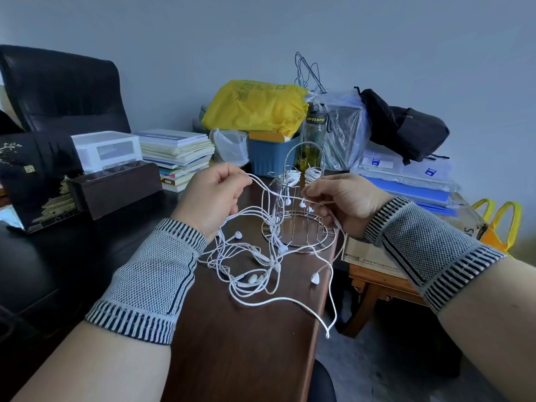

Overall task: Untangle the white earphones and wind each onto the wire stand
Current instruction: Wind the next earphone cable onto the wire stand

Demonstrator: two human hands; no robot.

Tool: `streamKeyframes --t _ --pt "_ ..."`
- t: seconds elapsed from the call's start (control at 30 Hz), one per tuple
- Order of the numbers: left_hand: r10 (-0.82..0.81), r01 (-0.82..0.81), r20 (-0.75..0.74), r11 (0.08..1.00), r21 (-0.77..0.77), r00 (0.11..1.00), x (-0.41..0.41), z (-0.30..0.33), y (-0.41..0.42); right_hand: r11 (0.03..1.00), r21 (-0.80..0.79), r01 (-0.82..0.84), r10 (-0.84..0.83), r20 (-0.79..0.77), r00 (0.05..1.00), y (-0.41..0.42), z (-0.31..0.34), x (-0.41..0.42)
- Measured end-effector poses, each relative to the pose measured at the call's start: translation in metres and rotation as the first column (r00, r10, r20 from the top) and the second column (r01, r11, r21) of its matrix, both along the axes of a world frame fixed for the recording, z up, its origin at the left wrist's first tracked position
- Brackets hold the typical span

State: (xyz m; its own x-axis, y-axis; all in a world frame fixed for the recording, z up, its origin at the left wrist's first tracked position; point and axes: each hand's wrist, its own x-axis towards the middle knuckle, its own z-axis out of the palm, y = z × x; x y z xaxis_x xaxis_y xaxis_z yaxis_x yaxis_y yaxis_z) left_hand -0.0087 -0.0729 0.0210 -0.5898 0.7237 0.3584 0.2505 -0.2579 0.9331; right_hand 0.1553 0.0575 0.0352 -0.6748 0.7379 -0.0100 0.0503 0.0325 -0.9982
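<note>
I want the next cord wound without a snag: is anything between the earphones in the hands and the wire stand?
No separate object visibly blocks it. The left hand and right hand pinch cords of the tangled white earphones directly before the wire stand. The obstruction is the knot itself; two coils already occupy its upper arms.

From my remote seat I read "UP-TEMPO" in yellow on the dark collar of the clear water bottle (315, 132), at about twelve o'clock behind the wire stand (298, 204). At roughly three o'clock from the stand, the cardboard box (374, 256) shows "95338" and part of a web address that starts with "www" and is otherwise too blurred to read.
</note>
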Motion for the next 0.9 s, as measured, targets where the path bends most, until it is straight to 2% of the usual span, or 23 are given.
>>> streamKeyframes --t 0.2,0.33,0.47,0.57,0.67,0.83,0.9 --pt "-0.029 0.028 -0.053 1.0 -0.011 0.998 0.002 -0.002 0.002 0.973 0.227 -0.041 0.029 0.056 0.998 -0.002 0.002 -0.007" --pt "-0.071 0.071 -0.032 0.997 0.014 0.997 0.006 -0.001 0.001 0.895 0.428 -0.129 0.094 0.101 0.99 -0.012 0.014 -0.019" --pt "-0.092 0.092 -0.026 0.996 0.017 0.995 0.006 0.0 0.001 0.805 0.57 -0.165 0.061 0.197 0.979 -0.023 0.022 -0.028" --pt "-0.073 0.073 -0.018 0.997 0.008 0.997 0.003 0.001 0.0 0.78 0.6 -0.18 0.033 0.247 0.968 -0.027 0.028 -0.03" --pt "-0.034 0.033 -0.056 0.999 -0.01 0.998 0.002 0.001 0.0 0.798 0.578 -0.168 0.016 0.259 0.966 -0.024 0.033 -0.029" --pt "0.073 -0.09 -0.197 0.993 -0.079 0.978 -0.003 -0.004 0.002 0.709 0.695 -0.118 -0.098 0.263 0.96 -0.028 0.041 -0.028" --pt "0.113 -0.154 -0.3 0.981 -0.115 0.947 -0.002 -0.004 0.003 0.753 0.655 -0.064 -0.077 0.185 0.98 -0.029 0.045 -0.028"
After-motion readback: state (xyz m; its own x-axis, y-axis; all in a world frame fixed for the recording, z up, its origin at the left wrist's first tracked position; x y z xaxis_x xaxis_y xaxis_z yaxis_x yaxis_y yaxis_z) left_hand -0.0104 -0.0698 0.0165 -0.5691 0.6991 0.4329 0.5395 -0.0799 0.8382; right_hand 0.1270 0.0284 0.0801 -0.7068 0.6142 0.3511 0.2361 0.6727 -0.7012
